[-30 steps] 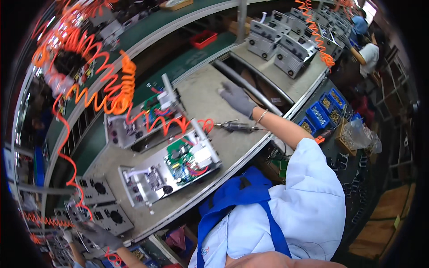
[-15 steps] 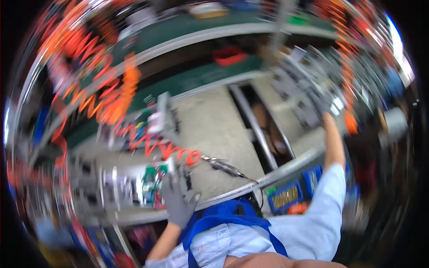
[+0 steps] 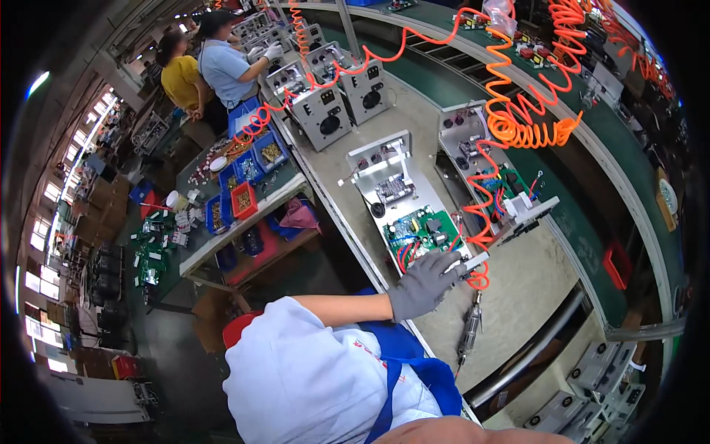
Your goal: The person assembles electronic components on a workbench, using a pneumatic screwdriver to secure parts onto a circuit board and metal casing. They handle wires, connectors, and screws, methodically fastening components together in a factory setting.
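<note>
My left hand, in a grey glove, reaches across the bench edge. Its fingers are closed over the narrow end panel of an open metal chassis. A green circuit board with red and blue wires sits inside that chassis, beside my fingers. Just past the hand, an air screwdriver lies on the bench at the end of a red coiled hose. My right hand is out of the picture.
A second open chassis stands behind. Finished-looking metal cases line the far bench. Blue bins of small parts fill a side table at left. Two people stand at the far left. Orange hoses hang overhead; more units lie lower right.
The view has swung to the left, bringing the side table and the two people in. My right hand has left the picture. My left hand stays at the near chassis's end panel.
</note>
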A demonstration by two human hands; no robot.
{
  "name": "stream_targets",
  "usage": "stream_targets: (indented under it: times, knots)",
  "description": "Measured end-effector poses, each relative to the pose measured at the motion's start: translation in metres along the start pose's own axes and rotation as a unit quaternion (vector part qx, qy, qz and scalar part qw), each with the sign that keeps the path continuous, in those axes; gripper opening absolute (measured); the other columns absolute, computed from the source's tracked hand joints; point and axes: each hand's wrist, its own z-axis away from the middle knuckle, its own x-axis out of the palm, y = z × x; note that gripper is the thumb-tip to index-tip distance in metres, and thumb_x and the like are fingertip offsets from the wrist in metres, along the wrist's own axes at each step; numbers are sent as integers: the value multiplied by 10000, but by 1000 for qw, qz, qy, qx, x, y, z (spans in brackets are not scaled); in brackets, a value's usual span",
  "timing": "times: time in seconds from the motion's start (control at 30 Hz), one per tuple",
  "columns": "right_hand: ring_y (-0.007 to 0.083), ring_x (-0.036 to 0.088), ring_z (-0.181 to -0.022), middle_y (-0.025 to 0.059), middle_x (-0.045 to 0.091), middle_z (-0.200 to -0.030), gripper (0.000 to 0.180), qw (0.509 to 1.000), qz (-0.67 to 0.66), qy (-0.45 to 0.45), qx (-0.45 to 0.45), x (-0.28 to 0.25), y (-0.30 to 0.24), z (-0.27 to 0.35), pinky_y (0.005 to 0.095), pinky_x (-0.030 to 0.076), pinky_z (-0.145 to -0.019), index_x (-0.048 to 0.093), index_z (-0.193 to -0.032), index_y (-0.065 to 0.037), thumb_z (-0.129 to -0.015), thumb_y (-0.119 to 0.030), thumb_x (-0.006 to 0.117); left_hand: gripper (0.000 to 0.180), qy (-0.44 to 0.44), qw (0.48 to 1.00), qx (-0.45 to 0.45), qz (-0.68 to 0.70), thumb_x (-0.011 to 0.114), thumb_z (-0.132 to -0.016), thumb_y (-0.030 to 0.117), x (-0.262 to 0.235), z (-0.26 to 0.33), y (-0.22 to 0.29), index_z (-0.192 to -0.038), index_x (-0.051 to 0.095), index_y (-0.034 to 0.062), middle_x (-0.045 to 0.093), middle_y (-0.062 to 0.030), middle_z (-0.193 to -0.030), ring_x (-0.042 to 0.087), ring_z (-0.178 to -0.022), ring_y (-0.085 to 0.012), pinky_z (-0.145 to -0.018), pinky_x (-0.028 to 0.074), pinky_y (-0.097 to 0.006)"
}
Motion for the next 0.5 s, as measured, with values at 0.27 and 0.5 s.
stream_targets:
  times: [0.27,0.5]
  knots:
    - [280,635,-657,115,646,-942,658,908,-337,211,-133,-13,-30,38,440,476,-509,510,-1289,-24,-868,-529,519,624,0,999,33,-5,677,-723,174,1,-3,-10,-1303,463,93,450,-137,-1311,445,-1208,-324,-1036,332,-495]
    - [352,641,-917,213,644,-1088,573,932,-329,-138,-67,-211,-74,78,433,498,-763,542,-1244,-4,-837,-403,601,655,-8,1000,15,24,670,-740,193,-2,-8,-16,-1343,436,93,452,-136,-1321,441,-1238,-297,-1076,272,-513]
